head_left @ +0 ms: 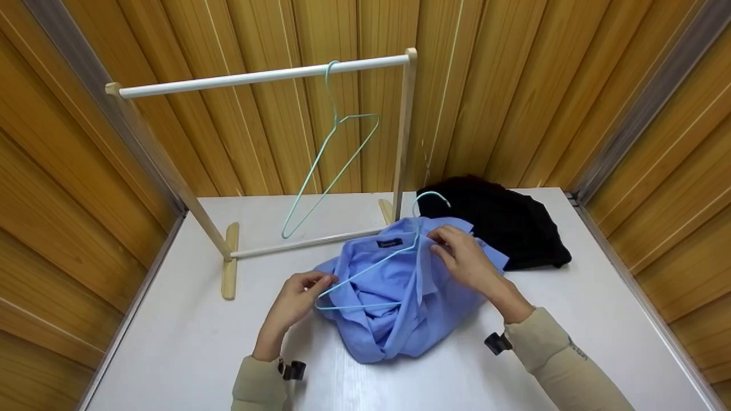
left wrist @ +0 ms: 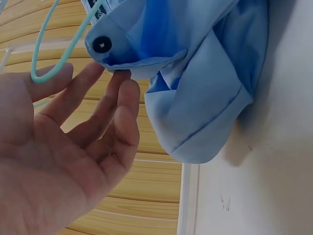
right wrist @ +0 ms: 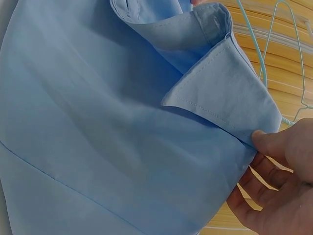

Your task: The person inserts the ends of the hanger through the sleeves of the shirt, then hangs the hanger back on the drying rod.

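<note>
A blue button shirt lies bunched on the white table, its collar opening and dark label facing up. A mint-green wire hanger lies across that opening. Its hook sticks out past the collar, its left end is outside the cloth, and its right part is hidden under the shirt. My left hand holds the shirt's left edge, close to the hanger's exposed end; in the left wrist view its fingertips touch cloth beside a dark button. My right hand pinches the shirt's right front edge near the collar.
Behind the shirt stands a rack with a white top rail and wooden posts. A second mint-green hanger hangs from that rail. Dark folded cloth lies at the back right. Wood-patterned walls enclose the table.
</note>
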### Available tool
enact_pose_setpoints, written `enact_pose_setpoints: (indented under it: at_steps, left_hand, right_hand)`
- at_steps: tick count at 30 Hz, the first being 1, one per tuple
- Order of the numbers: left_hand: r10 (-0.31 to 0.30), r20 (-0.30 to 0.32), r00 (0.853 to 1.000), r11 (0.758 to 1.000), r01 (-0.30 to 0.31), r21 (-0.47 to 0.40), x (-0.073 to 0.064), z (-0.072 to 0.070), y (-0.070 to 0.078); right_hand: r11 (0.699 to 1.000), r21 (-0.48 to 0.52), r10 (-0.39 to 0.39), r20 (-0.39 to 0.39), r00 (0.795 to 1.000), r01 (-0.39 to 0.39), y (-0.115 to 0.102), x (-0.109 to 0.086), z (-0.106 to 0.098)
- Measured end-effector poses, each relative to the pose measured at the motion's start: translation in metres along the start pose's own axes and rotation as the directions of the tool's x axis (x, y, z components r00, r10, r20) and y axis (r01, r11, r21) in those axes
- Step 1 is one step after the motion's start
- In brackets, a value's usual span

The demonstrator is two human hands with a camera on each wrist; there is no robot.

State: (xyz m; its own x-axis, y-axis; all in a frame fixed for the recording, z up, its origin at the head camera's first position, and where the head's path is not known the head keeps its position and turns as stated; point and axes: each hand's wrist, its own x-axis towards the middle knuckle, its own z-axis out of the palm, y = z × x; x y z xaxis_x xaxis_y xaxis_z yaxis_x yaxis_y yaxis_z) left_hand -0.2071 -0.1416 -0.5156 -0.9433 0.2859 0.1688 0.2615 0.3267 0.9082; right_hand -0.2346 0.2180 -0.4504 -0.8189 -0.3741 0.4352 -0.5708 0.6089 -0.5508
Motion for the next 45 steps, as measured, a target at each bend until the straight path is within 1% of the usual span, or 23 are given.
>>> enact_pose_setpoints:
  at_steps: [4, 9, 15, 21, 25, 29, 35, 45]
  left_hand:
    - [0.026, -0.025, 0.999, 0.999, -0.025, 0.028, 0.000, -0.002, -0.002]
    - [0.027, -0.030, 0.999, 0.999, -0.026, 0.048, 0.001, -0.003, -0.006]
    - [0.002, -0.033, 0.999, 0.998, 0.000, 0.061, 0.000, -0.004, -0.009]
    - [-0.023, -0.072, 0.997, 0.998, 0.028, 0.062, 0.000, -0.005, -0.008]
    - [-0.033, -0.107, 0.994, 0.997, 0.041, 0.070, -0.001, -0.005, -0.006]
    - [-0.038, -0.158, 0.987, 0.995, 0.052, 0.086, -0.002, -0.007, -0.003]
    - [-0.028, -0.242, 0.970, 0.994, 0.052, 0.093, -0.002, -0.011, -0.001]
    - [-0.028, -0.311, 0.950, 0.996, 0.054, 0.073, -0.003, -0.016, 0.005]
  right_hand:
    - [1.000, -0.003, -0.011, 0.007, 1.000, 0.011, 0.001, 0.000, -0.001]
    - [1.000, 0.003, -0.004, 0.014, 1.000, 0.004, 0.000, 0.000, -0.004]
    - [1.000, -0.002, -0.011, -0.001, 1.000, 0.011, 0.001, 0.001, -0.006]
    - [0.999, -0.007, -0.037, -0.030, 0.999, 0.037, 0.003, 0.001, -0.008]
    - [0.999, -0.008, -0.040, -0.038, 0.998, 0.040, 0.004, 0.001, -0.010]
    - [0.999, -0.011, -0.030, -0.043, 0.999, 0.030, 0.005, 0.002, -0.011]
    - [1.000, -0.012, -0.024, -0.046, 0.999, 0.023, 0.006, 0.002, -0.013]
    - [0.999, -0.033, -0.036, -0.065, 0.997, 0.034, 0.008, 0.002, -0.013]
